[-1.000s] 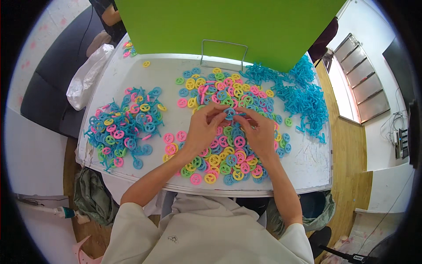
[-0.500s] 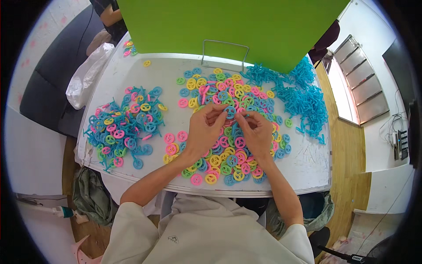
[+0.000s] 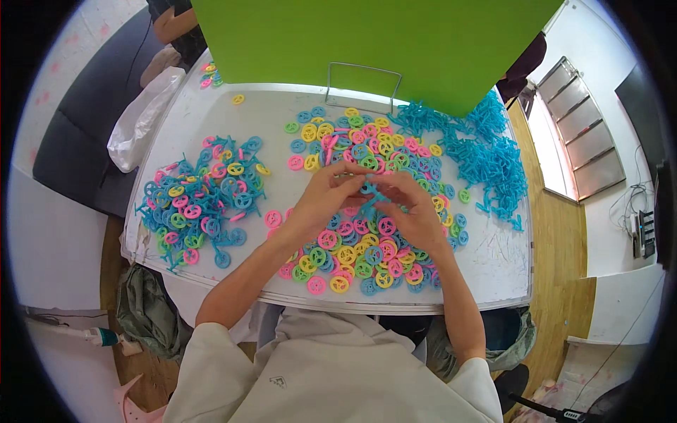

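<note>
My left hand (image 3: pixel 326 194) and my right hand (image 3: pixel 417 211) meet above a spread of small plastic wheels (image 3: pixel 345 255) in pink, yellow, green and blue. The left fingers pinch a small blue wheel (image 3: pixel 366 188), partly covered by the fingertips. Just below it, a blue branched stem piece (image 3: pixel 370 205) is in the right fingers. Whether the two parts are joined cannot be made out. On the left lies a heap of blue stems with coloured wheels on them (image 3: pixel 201 201).
Loose blue stem pieces (image 3: pixel 493 173) are heaped at the table's right. A green panel (image 3: pixel 367 42) rises at the far edge, with a bent metal wire frame (image 3: pixel 363 66) before it. A white plastic bag (image 3: pixel 144 120) lies beyond the left edge. Another person's arm (image 3: pixel 175 27) shows far left.
The blue wheel has turned and sits lower between my hands. My right fingers have spread over the blue stem piece, which now shows more clearly.
</note>
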{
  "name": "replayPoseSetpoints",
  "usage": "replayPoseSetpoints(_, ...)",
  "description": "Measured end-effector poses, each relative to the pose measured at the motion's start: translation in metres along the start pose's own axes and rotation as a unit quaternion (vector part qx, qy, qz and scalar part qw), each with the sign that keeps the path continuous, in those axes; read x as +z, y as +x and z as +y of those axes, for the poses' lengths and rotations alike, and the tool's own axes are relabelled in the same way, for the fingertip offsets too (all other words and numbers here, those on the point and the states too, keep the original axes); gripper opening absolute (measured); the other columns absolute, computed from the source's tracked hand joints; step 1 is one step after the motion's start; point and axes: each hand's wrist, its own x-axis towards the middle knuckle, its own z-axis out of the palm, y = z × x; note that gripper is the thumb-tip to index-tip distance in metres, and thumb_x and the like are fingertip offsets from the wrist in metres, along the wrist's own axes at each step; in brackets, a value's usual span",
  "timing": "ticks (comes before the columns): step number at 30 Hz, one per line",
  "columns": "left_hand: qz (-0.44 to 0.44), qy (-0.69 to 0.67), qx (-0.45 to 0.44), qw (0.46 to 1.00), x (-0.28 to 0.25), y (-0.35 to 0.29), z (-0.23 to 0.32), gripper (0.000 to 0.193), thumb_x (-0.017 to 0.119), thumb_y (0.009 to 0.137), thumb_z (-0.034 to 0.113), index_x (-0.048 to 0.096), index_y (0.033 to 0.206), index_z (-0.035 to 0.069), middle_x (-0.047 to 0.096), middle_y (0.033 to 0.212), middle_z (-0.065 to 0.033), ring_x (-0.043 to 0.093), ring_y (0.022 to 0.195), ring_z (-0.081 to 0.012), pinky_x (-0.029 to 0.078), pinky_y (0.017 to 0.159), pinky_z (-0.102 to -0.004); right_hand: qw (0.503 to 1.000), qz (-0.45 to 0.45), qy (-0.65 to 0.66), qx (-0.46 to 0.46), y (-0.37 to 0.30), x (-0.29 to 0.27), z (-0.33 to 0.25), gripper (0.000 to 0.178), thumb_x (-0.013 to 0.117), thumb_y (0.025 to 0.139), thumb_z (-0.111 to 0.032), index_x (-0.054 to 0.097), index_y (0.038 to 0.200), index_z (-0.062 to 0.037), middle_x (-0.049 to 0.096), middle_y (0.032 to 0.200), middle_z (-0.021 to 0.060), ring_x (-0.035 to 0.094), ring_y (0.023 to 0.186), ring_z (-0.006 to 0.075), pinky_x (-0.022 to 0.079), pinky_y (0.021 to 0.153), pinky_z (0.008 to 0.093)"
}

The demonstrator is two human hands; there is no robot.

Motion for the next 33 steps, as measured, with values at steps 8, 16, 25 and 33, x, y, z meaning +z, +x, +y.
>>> replayPoseSetpoints(8, 0.111, 0.632, 0.330, 0.693, -0.025, 0.009, -0.015, 0.023, 0.072, 0.077, 0.012, 0.065, 0.097, 0.002, 0.060, 0.084, -0.0092, 0.057, 0.071, -0.0219, 0.045, 0.062, -0.0319, 0.974, 0.135, 0.181, 0.006, 0.005, -0.007, 0.002, 0.023, 0.050, 0.095, -0.007, 0.055, 0.116, 0.0003, 0.059, 0.116, 0.0104, 0.061, 0.099, 0.0171, 0.052, 0.086, 0.0322)
replayPoseSetpoints(16, 0.075, 0.424, 0.183, 0.884, -0.004, 0.002, 0.002, 0.023, 0.073, 0.077, 0.012, 0.064, 0.095, 0.002, 0.062, 0.084, -0.0068, 0.058, 0.071, -0.0171, 0.047, 0.064, -0.0303, 0.957, 0.143, 0.230, 0.106, 0.001, -0.006, 0.012, 0.024, 0.051, 0.097, -0.013, 0.055, 0.113, 0.0032, 0.061, 0.104, 0.0082, 0.063, 0.090, 0.0154, 0.055, 0.082, 0.0325)
replayPoseSetpoints(25, -0.021, 0.096, -0.009, 0.995, -0.003, -0.001, -0.001, 0.025, 0.062, 0.092, 0.025, 0.055, 0.104, 0.004, 0.061, 0.093, -0.0022, 0.062, 0.085, -0.0121, 0.053, 0.073, -0.0257, 0.978, 0.144, 0.145, 0.043, 0.003, 0.007, 0.015, 0.022, 0.055, 0.094, -0.009, 0.055, 0.112, 0.0051, 0.060, 0.097, 0.0084, 0.063, 0.089, 0.0143, 0.053, 0.080, 0.0278)
replayPoseSetpoints(33, -0.023, 0.027, -0.011, 0.999, -0.003, -0.002, -0.001, 0.020, 0.059, 0.094, 0.019, 0.055, 0.106, 0.004, 0.062, 0.098, -0.0041, 0.063, 0.089, -0.0136, 0.056, 0.080, -0.0287, 0.981, 0.085, 0.166, 0.055, 0.000, 0.011, 0.010, 0.020, 0.057, 0.091, -0.002, 0.055, 0.111, 0.0022, 0.061, 0.107, 0.0073, 0.061, 0.095, 0.0138, 0.051, 0.085, 0.0289)
